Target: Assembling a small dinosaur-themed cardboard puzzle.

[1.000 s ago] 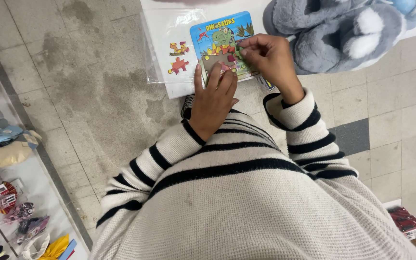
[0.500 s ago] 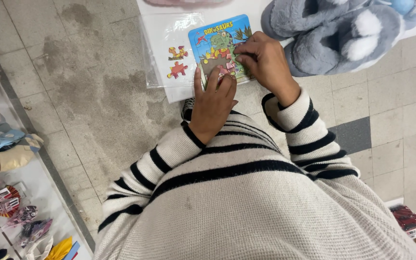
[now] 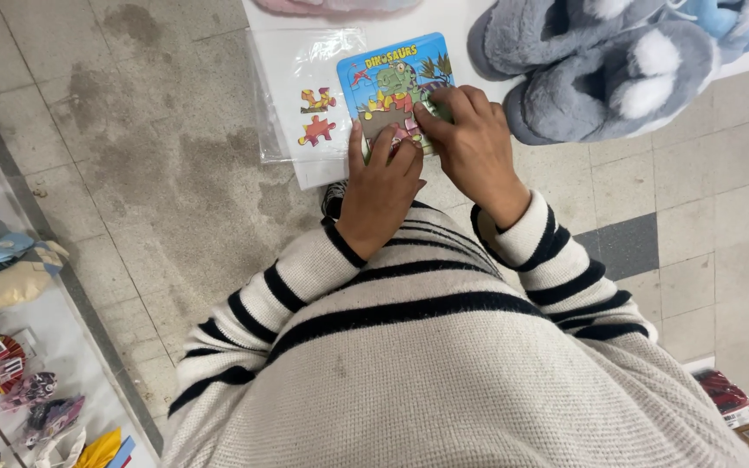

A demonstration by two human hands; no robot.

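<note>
A small blue-framed jigsaw puzzle board point(image 3: 392, 82) with a cartoon animal picture lies on a white sheet point(image 3: 305, 169) on the tiled floor. My left hand point(image 3: 381, 186) rests flat on the board's near edge, fingers spread over its lower part. My right hand point(image 3: 470, 143) presses down on the board's lower right area with bent fingers; whether a piece sits under them is hidden. Two loose orange and red puzzle pieces point(image 3: 316, 115) lie on a clear plastic bag point(image 3: 296, 69) to the left of the board.
Grey fluffy slippers point(image 3: 600, 69) with white pompoms lie to the right of the board. A low shelf point(image 3: 10, 347) at the left holds socks and small packaged items. A red packet point(image 3: 730, 394) lies at the lower right. My striped sweater fills the lower middle.
Both hands have stayed on the puzzle board; my right hand has shifted slightly down over its lower right part. The view has drifted a little.
</note>
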